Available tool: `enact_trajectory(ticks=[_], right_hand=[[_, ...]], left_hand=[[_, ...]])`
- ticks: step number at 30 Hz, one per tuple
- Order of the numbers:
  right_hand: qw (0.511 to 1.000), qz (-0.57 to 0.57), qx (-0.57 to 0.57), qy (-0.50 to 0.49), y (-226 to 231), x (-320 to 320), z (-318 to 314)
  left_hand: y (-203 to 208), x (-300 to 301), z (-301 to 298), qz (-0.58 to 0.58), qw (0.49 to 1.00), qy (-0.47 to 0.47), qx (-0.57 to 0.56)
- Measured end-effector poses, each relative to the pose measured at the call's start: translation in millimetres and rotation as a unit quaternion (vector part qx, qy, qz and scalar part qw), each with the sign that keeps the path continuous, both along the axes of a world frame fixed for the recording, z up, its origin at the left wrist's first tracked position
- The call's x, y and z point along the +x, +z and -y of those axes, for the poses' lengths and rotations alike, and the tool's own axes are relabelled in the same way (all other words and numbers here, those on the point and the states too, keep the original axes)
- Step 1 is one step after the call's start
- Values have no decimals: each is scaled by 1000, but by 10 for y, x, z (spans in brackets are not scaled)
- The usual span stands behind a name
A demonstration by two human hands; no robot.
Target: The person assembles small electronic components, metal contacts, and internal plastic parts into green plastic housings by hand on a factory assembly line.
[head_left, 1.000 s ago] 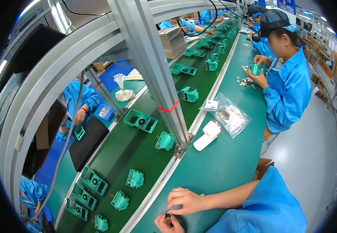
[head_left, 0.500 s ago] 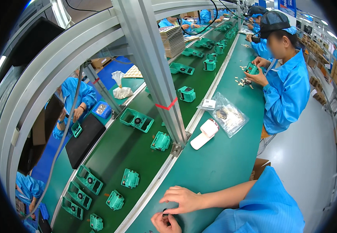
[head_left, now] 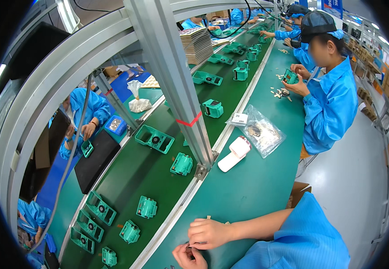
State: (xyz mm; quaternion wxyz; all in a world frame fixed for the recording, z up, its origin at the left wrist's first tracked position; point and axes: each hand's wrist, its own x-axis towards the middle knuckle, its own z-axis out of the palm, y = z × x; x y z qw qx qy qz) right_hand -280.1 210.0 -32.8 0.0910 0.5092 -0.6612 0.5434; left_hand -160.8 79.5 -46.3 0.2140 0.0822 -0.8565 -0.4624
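Observation:
At the lower edge of the head view my two hands are together over the green tabletop. My left hand (head_left: 189, 258), partly cut off by the lower edge, is closed with thumb and fingers pinched round a small dark piece (head_left: 189, 246). Just above it, my right hand (head_left: 208, 233) has its fingers curled down, with the fingertips at the same piece. Most of the piece is hidden by the fingers, so its kind cannot be made out. A few small dark bits (head_left: 169, 267) lie beside my left hand.
Left of my table runs a green conveyor belt (head_left: 113, 179) carrying several green plastic housings (head_left: 146, 207). A metal post (head_left: 167, 67) stands at its edge. Ahead lie a white handheld device (head_left: 234, 154) and a clear bag of parts (head_left: 264, 132). A co-worker (head_left: 331, 98) sits beyond, holding a green housing.
My right hand's fingers have drawn in, from spread to curled over the small piece, which is now more covered. The co-worker still handles a housing; farther off, an arm reaches over the belt.

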Motion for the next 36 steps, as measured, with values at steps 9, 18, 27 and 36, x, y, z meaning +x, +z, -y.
enact_trajectory(ticks=[9,18,27,36], right_hand=[[950,-87,-42,-296,872,-560,-1216],[745,-5,181,-642,251,-4037,-3121],[598,15,368,-712,127,-5221,-3537],[747,-45,73,-659,745,-3638,-2970]], left_hand=[[20,230,-116,-63,997,5,-35],[-192,-259,-661,-138,959,-228,-98],[-210,-773,-594,-114,948,-276,-112],[-41,-328,-516,-96,917,-387,-9]])
